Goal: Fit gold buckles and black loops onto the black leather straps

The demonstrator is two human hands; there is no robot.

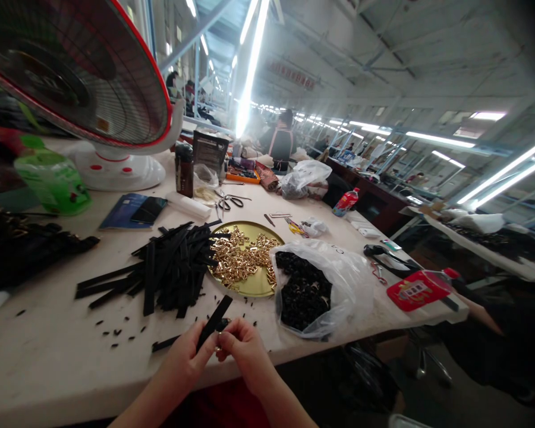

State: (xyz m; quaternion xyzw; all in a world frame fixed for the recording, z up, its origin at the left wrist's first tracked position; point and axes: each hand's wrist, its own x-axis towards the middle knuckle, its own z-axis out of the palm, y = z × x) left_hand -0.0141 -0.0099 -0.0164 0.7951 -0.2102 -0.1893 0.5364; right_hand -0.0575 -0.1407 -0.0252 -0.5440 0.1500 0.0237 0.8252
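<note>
My left hand [188, 354] is closed round a black strap [214, 321] that sticks up and to the right from my fingers. My right hand [243, 345] pinches a small metal piece against the strap's lower end; the piece is mostly hidden by my fingers. Both hands meet at the table's near edge. Just beyond them lies a heap of black straps [169, 270]. A gold round tray [254, 286] behind it holds several gold metal clasps [241, 255]. An open clear plastic bag [339, 279] to the right holds dark finished pieces [303, 291].
A white and red fan [98, 83] stands at the back left beside a green bottle [53, 178]. Scissors [229, 201], a dark flask [184, 169], a phone on a blue book [134, 211] and a red packet [417, 289] lie on the table [49, 345]. Another person sits far behind.
</note>
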